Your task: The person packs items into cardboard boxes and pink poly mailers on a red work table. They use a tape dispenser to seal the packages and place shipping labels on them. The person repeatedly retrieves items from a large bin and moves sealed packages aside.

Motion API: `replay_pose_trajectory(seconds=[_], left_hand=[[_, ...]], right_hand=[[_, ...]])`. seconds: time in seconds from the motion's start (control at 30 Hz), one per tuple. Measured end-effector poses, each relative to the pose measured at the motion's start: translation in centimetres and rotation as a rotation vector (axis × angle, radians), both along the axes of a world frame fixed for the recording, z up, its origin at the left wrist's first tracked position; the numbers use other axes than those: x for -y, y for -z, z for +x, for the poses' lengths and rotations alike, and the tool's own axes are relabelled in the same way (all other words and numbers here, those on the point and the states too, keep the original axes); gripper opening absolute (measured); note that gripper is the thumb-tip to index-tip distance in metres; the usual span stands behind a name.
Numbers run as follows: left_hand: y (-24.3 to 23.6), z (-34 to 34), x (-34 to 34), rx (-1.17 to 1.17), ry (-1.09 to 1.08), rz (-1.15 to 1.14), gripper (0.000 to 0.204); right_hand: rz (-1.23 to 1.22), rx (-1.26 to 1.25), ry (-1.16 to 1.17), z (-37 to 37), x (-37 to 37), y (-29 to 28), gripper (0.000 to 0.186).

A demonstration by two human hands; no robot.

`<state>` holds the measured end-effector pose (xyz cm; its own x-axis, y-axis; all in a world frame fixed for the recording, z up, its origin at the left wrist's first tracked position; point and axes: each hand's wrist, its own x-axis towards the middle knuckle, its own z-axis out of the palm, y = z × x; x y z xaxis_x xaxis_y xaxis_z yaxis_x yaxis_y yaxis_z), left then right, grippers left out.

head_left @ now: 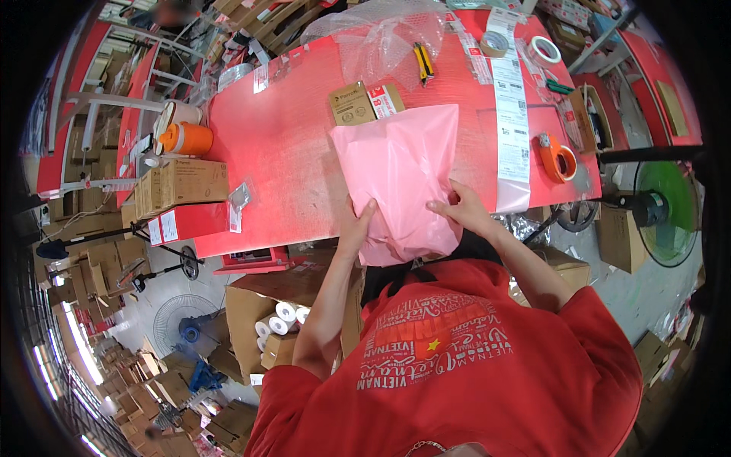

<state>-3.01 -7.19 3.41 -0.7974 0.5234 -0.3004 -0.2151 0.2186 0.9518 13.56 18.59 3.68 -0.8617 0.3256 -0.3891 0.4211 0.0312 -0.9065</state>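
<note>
The grip of my left hand (pixel 353 227) and right hand (pixel 467 209) clasps both sides of the pink bag (pixel 400 179), at the near edge of the bench (pixel 274 160). I judge the step is handling this bag; the next move calls for steady support from both hands.

1 pink plastic bag (pixel 400 179), glossy and creased, stretched across the near edge of the red table (pixel 266 145), lower end bunched.
</note>
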Motion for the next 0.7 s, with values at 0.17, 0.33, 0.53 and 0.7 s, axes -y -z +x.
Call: replay_pose_trajectory(seconds=[0.17,0.33,0.53,0.7], left_hand=[[-0.1,3.7,1.7,-0.068,-0.045,-0.022,0.074],[-0.5,7.2,3.4,-0.03,-0.147,-0.026,0.058],[-1.0,5.6,4.1,-0.193,-0.223,-0.019,0.035],[-0.5,3.1,3.3,-0.273,-0.211,0.073,0.031]], right_hand=[[-0.033,-0.034,0.01,3.9,1.4,0.2,0.044],[-0.091,-0.138,0.111,5.8,2.0,1.3,0.025],[-0.008,-0.283,0.172,3.2,1.2,0.4,0.019],[0.017,-0.329,0.24,0.2,0.6,0.3,0.019]])
